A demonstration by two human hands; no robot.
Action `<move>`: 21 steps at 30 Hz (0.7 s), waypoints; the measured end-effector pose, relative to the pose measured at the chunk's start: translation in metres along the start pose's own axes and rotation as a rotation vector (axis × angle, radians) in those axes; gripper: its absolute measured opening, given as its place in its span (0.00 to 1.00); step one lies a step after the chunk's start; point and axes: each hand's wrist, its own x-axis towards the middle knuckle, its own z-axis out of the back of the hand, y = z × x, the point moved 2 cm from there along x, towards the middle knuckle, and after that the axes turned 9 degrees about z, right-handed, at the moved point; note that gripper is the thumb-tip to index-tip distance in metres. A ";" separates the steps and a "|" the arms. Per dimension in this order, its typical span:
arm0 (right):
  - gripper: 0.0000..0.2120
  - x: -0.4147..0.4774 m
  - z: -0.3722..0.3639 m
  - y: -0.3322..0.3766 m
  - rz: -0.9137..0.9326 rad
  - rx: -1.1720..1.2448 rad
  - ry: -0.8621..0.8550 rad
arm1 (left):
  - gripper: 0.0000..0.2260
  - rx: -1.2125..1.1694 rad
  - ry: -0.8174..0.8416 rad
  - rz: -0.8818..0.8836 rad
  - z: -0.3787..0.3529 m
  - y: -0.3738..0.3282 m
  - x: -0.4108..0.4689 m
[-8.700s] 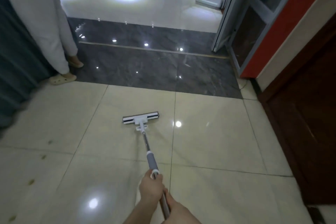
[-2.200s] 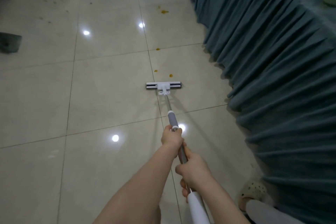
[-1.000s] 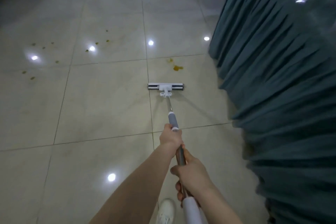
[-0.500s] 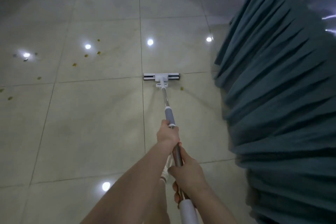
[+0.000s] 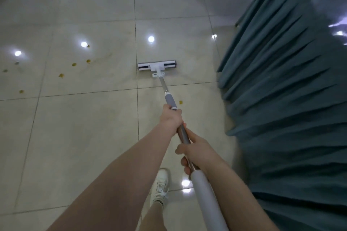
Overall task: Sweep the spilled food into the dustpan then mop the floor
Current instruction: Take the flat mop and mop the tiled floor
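On the tiled floor (image 5: 75, 127), the mop (image 5: 156, 65) lay flat; left hand (image 5: 171, 118) and right hand (image 5: 195, 151) fingers clamped its pole, food bits (image 5: 61, 75) lying well left.

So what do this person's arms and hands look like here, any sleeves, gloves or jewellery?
Both forearms are bare to the frame edge, with no sleeves in view. The left hand and right hand wear no gloves; no rings, watch or bracelet are visible.
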 end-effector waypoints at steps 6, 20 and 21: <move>0.39 -0.084 0.006 -0.077 0.001 -0.065 -0.005 | 0.08 0.068 -0.032 0.002 -0.014 0.100 -0.059; 0.24 -0.335 0.010 -0.325 -0.027 0.081 -0.088 | 0.06 0.072 -0.016 0.004 -0.049 0.417 -0.268; 0.29 -0.338 0.011 -0.325 -0.017 0.023 -0.074 | 0.05 0.073 -0.010 0.024 -0.052 0.422 -0.264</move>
